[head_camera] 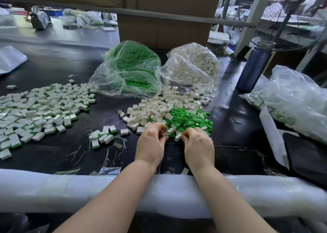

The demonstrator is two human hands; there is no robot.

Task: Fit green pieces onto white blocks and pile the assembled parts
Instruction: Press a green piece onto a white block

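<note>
Both hands work at the near edge of the loose parts on the black table. My left hand (152, 142) has its fingers curled around a white block (170, 130). My right hand (198, 144) pinches another white block (177, 137) by its end. Just beyond the fingers lie a heap of green pieces (187, 119) and a heap of white blocks (154, 110). A wide pile of assembled white-and-green parts (39, 109) covers the table's left side. A few more assembled parts (104, 135) sit left of my left hand.
Two open plastic bags stand behind the heaps, one of green pieces (131, 70) and one of white blocks (192, 64). A blue bottle (254, 66) stands at right, beside a bag of assembled parts (297, 100). White foam padding (70, 188) lines the near table edge. A cardboard box (162, 31) rises behind.
</note>
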